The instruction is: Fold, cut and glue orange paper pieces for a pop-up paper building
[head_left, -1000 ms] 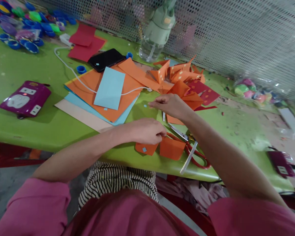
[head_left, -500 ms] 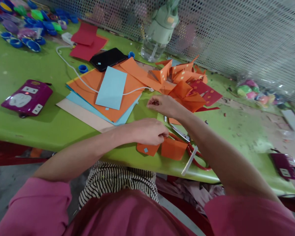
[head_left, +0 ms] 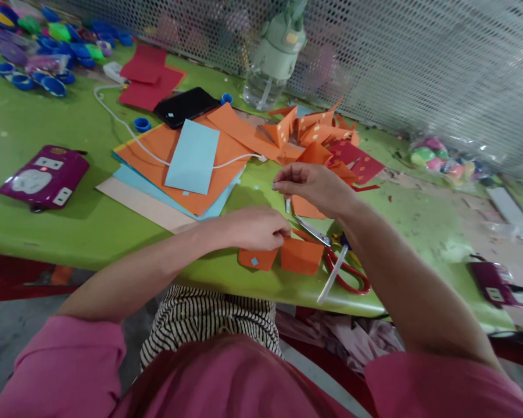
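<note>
My left hand (head_left: 255,227) rests near the front edge of the green table (head_left: 47,226), fingers pinching a folded orange paper piece (head_left: 283,255) that has a small blue square stuck on it. My right hand (head_left: 311,184) hovers a little farther back, its fingertips pinched together over the table; whatever is between them is too small to make out. Red-handled scissors (head_left: 340,264) lie just right of the orange piece, under my right forearm. A white strip (head_left: 331,276) lies across the scissors.
A stack of orange, light blue and beige sheets (head_left: 187,168) lies left of my hands, crossed by a white cable (head_left: 126,130). Folded orange and red pieces (head_left: 322,142) pile up behind. A black phone (head_left: 185,105), water bottle (head_left: 272,58), purple power strip (head_left: 41,177) and blue caps (head_left: 35,64) stand around.
My right hand rose slightly off the table and shifted a little right, fingers still pinched. My left hand stayed on the orange piece.
</note>
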`<state>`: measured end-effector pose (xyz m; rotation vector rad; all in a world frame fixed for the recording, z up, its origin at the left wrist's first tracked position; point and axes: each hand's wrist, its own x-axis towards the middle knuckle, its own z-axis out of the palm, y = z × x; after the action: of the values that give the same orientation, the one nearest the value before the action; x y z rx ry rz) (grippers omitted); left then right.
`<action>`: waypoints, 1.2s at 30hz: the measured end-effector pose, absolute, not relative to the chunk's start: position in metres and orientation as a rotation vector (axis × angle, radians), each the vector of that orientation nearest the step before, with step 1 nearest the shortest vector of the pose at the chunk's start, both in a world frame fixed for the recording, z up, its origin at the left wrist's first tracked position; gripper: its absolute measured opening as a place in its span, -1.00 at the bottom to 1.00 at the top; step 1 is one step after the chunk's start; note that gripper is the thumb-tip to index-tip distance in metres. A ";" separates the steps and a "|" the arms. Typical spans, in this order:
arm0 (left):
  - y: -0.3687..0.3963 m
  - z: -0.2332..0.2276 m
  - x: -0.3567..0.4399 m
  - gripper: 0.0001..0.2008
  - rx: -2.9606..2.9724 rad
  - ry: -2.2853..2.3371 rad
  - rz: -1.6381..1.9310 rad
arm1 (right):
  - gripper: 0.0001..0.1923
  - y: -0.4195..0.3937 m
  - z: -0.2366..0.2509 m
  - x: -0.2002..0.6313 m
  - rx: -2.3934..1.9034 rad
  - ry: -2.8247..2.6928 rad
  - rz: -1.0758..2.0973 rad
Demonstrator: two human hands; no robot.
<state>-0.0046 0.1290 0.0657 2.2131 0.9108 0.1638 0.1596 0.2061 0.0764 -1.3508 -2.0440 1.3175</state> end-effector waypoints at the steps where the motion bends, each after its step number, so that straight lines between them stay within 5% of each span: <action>1: 0.130 0.066 -0.006 -0.68 2.208 0.948 0.171 | -0.83 0.198 0.082 0.164 -1.336 -2.016 1.269; 13: 0.132 0.072 -0.009 -0.69 1.815 1.158 0.299 | -0.75 0.091 0.070 0.209 -1.369 -1.732 0.736; 36: 0.130 0.065 -0.006 -0.69 1.786 1.040 0.439 | -0.72 0.083 0.054 0.182 -1.566 -1.733 0.369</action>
<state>-0.0060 0.1299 0.0651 1.7861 1.0401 0.4392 0.1820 0.0827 0.0541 -1.5661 -1.7331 0.3690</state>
